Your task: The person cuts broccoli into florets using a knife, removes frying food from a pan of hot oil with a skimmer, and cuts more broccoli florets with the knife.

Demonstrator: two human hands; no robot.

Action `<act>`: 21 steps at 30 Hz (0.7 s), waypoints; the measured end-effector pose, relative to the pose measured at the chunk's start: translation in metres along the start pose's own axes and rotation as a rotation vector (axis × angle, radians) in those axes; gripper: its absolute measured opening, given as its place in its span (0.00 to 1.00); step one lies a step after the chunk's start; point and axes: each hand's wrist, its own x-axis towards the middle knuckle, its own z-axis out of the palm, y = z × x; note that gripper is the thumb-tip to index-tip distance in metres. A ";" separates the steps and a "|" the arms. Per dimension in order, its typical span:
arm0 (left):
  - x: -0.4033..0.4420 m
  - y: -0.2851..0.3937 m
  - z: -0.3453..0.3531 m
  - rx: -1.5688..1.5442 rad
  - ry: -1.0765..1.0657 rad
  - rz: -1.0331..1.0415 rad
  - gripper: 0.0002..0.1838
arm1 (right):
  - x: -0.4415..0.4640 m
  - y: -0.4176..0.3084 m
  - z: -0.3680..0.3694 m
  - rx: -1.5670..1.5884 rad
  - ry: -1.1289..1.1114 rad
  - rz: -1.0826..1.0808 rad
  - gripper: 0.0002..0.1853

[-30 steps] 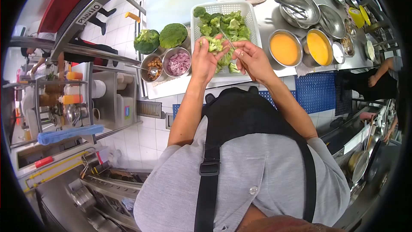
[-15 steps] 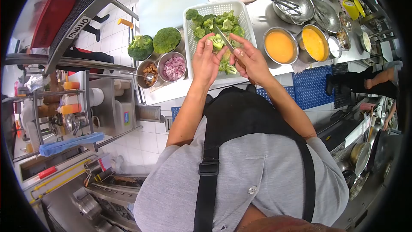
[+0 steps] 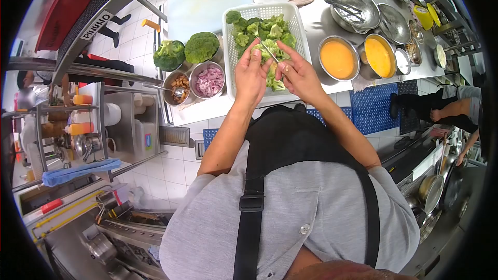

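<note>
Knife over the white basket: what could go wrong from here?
The knife in the right hand could slip and nick the left hand, which holds a broccoli piece close by. The right hand might also bump the bowl of orange liquid, which stands uncovered beside the basket.

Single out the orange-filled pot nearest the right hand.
The orange pot beside the white basket; the other pot, its filling yellower, stands farther from the right hand.

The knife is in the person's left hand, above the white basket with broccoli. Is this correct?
Not quite: the head view shows the knife in the right hand, not the left hand. It is indeed above the white basket with broccoli.
</note>
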 end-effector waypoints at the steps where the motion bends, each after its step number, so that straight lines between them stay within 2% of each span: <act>1: 0.000 -0.002 -0.001 0.024 0.002 0.002 0.22 | 0.001 0.002 0.000 -0.019 0.011 -0.013 0.31; 8: 0.002 -0.012 -0.001 0.014 0.057 -0.008 0.21 | 0.002 0.005 0.004 0.011 0.057 0.021 0.33; 11: 0.000 -0.016 -0.003 0.049 0.003 -0.047 0.21 | 0.013 0.008 0.005 -0.018 0.087 -0.011 0.34; 14: 0.002 -0.004 0.010 -0.020 0.167 -0.028 0.20 | 0.007 0.018 0.006 -0.139 0.095 -0.025 0.34; 17: 0.008 -0.013 -0.005 0.011 0.049 -0.013 0.19 | 0.015 0.022 0.002 -0.186 0.102 -0.058 0.34; 21: 0.016 -0.016 -0.013 0.036 0.020 -0.056 0.18 | 0.027 0.017 0.000 -0.246 0.109 -0.090 0.33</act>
